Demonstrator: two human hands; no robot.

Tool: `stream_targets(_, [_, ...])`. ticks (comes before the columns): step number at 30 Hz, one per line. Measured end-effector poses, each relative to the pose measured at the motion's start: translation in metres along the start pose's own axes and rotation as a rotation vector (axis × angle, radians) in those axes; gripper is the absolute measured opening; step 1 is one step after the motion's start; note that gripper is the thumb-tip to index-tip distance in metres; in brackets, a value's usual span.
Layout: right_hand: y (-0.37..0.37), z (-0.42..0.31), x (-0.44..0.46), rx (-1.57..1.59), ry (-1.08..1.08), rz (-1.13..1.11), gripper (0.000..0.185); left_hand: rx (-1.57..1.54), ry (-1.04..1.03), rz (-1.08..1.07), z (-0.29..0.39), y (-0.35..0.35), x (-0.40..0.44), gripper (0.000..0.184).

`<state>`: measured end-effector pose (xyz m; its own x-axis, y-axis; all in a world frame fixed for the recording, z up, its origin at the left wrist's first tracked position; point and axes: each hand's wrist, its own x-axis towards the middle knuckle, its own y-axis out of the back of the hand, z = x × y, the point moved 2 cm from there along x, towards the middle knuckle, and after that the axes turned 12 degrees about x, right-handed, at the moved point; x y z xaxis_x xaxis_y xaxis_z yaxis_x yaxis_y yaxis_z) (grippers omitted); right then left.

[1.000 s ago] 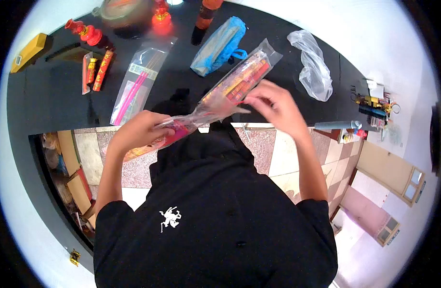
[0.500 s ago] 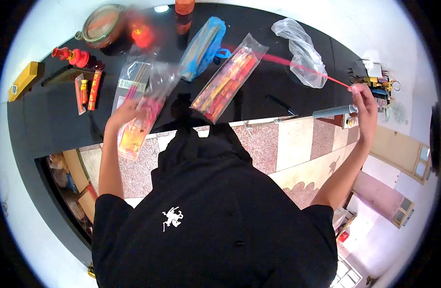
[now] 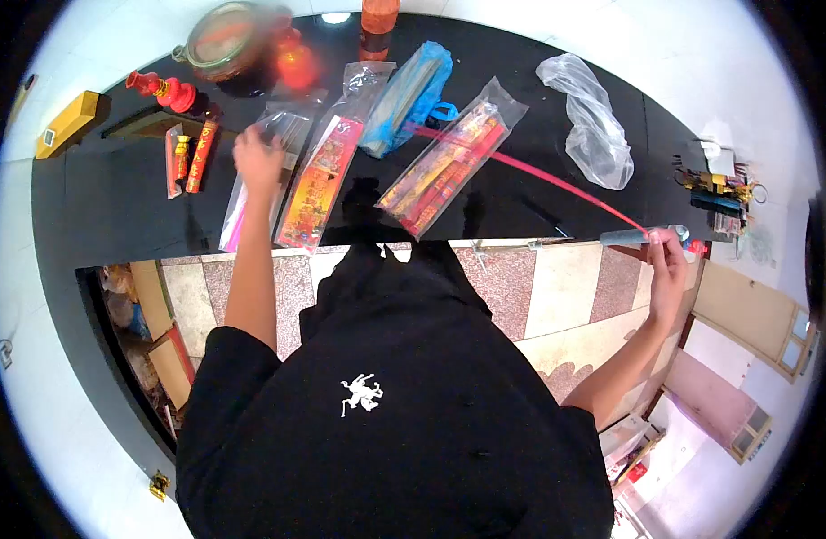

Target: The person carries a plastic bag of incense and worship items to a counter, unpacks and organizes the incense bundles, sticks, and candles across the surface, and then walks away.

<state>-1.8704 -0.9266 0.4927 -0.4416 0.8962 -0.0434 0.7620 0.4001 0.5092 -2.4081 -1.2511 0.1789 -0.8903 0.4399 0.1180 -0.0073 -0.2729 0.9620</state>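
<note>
Right hand (image 3: 667,262), outstretched, pinches a red strip (image 3: 566,186); left hand (image 3: 258,160), over a packet (image 3: 237,214), grip unclear.

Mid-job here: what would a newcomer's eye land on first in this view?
Probably the long red strip, running from the right hand at the table's right front edge toward the blue bag at the middle. Next come two red-and-gold packets in clear plastic, one just right of the left hand, the other right of the blue bag.
</note>
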Motion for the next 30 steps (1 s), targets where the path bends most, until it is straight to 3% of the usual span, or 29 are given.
stream_targets(1, [-0.002,0.003,-0.004,0.000,0.002,-0.013,0.016,0.158,0.085,-0.009,-0.012,0.009,-0.008,0.064])
stream_targets(4, [-0.013,0.015,-0.006,0.034,-0.007,-0.040,0.015,0.252,0.165,-0.094,-0.041,0.016,-0.019,0.070])
stream_targets(7, [-0.029,0.014,-0.002,0.060,-0.003,-0.054,0.015,-0.014,0.141,-0.387,-0.066,-0.002,-0.005,0.068])
stream_targets(8, [-0.032,0.017,0.000,0.070,-0.015,-0.061,0.015,-0.009,-0.059,-0.471,-0.077,-0.014,0.005,0.064])
stream_targets(11, [-0.042,0.019,0.003,0.104,-0.002,-0.055,0.014,-0.096,-0.134,-0.516,-0.086,-0.012,0.011,0.057])
stream_targets(13, [-0.038,0.022,0.001,0.130,-0.032,-0.018,0.014,-0.484,0.090,-0.748,-0.080,0.009,0.011,0.056])
stream_targets(14, [-0.039,0.020,-0.001,0.120,-0.024,0.008,0.014,-0.435,-0.148,-0.512,-0.085,0.011,0.012,0.052])
stream_targets(15, [-0.038,0.021,-0.004,0.140,-0.054,0.052,0.014,-0.458,-0.228,-0.538,-0.088,0.017,0.020,0.048])
stream_targets(17, [-0.036,0.017,-0.009,0.128,-0.050,0.111,0.014,-0.598,-0.092,-0.705,-0.081,0.046,0.021,0.045])
stream_targets(20, [-0.026,0.024,-0.014,0.174,0.018,0.161,0.015,-0.671,-0.135,-0.810,-0.055,0.090,0.022,0.044])
stream_targets(23, [-0.015,0.035,-0.018,0.158,0.027,0.168,0.016,-0.736,-0.224,-0.986,-0.028,0.089,0.014,0.044])
stream_targets(24, [-0.014,0.036,-0.019,0.152,0.022,0.166,0.016,-0.605,-0.493,-0.928,-0.017,0.082,0.013,0.043])
stream_targets(25, [-0.013,0.037,-0.022,0.146,0.013,0.164,0.017,-0.612,-0.495,-0.989,-0.007,0.070,0.007,0.038])
stream_targets(27, [-0.014,0.041,-0.028,0.128,-0.005,0.167,0.017,-0.404,-0.678,-0.787,0.013,0.050,-0.005,0.033])
stream_targets(30, [-0.014,0.049,-0.037,0.091,-0.028,0.187,0.019,-0.104,-0.656,-0.403,0.049,0.028,-0.018,0.033])
